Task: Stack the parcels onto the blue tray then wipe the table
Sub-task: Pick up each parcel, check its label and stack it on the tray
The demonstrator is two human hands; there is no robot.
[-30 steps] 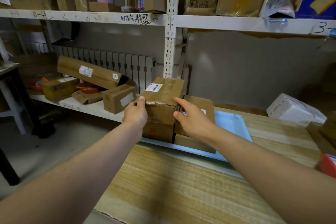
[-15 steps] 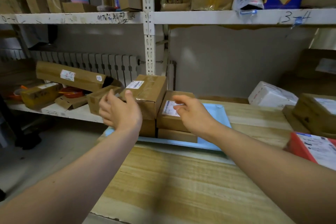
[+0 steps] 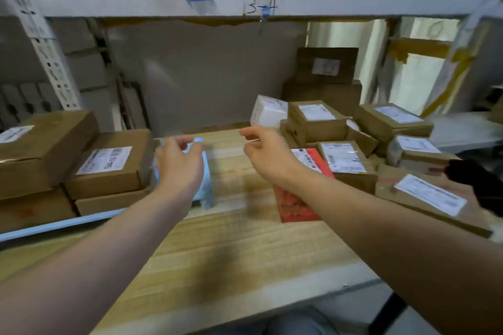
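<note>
The blue tray (image 3: 205, 171) lies at the left of the wooden table (image 3: 239, 247) with stacked cardboard parcels (image 3: 109, 166) on it. My left hand (image 3: 179, 168) hovers over the tray's right end, fingers loosely curled and holding nothing. My right hand (image 3: 268, 156) floats above the table's middle, also loosely curled and holding nothing. To the right lie a red parcel (image 3: 296, 204), several brown labelled parcels (image 3: 340, 160) and a white parcel (image 3: 268, 111).
A grey metal shelf (image 3: 245, 5) with boxes and bags runs overhead. A large flat brown parcel (image 3: 430, 196) lies at the right, partly under a dark object (image 3: 479, 182). Tall boxes (image 3: 326, 68) lean against the back wall.
Both hands let go of the stacked parcels and moved right, away from the tray. The view swung right, bringing the pile of parcels at the right into sight.
</note>
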